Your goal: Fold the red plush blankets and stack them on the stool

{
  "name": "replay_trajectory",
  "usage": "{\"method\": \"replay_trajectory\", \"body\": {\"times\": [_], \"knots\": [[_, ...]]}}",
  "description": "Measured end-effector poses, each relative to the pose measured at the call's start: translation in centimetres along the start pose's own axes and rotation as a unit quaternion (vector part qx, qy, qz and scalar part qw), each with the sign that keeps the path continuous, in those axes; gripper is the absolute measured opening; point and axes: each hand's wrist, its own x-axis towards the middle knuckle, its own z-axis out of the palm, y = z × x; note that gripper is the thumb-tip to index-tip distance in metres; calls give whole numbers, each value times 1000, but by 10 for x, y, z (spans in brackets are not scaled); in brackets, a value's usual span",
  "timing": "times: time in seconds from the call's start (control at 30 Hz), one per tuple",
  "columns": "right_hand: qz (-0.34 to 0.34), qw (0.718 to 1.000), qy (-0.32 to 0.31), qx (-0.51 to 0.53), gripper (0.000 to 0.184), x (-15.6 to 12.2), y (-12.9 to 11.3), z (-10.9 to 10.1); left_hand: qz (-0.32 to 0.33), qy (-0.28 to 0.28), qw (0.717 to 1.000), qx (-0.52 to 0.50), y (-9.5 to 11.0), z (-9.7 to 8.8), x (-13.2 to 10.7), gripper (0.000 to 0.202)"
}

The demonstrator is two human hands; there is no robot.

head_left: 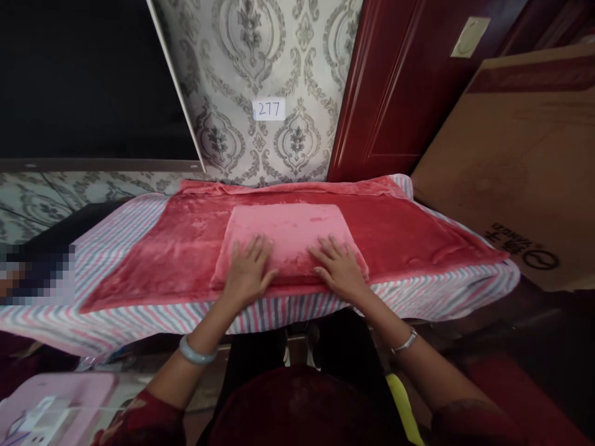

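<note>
A folded pink cloth (286,232) lies in a neat rectangle on a red plush blanket (409,232). My left hand (248,269) rests flat on the cloth's near left corner, fingers spread. My right hand (338,265) lies flat on the near right corner, fingers stretched forward. Both palms press down on the fabric and hold nothing. A pale bangle sits on my left wrist and a thin silver bracelet on my right.
The blanket covers a striped sheet (116,248) over a table. Behind are patterned wallpaper with a label reading 277 (268,109), a dark red door (395,93) and a big cardboard box (520,167) at the right. A pink object (51,402) sits low left.
</note>
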Motion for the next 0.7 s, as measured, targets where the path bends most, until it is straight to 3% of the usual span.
{"method": "replay_trajectory", "body": {"times": [0.07,0.17,0.27,0.37,0.57,0.7], "knots": [[-38,999,-5,9,53,-2,-23,-2,53,-9,998,-12,21,8,-4,63],[-46,999,-20,11,56,-6,-44,3,66,-23,997,-26,43,29,-8,66],[-39,999,-26,12,54,-10,-47,13,47,-21,998,-31,49,49,-11,66],[-35,999,-13,18,53,-12,-45,21,43,-15,998,-31,48,57,-14,65],[-35,999,-1,34,54,-10,-46,17,53,-32,998,-32,44,42,-11,63],[18,999,32,27,49,-15,-19,5,-22,-10,1000,-4,10,23,-19,57]]}}
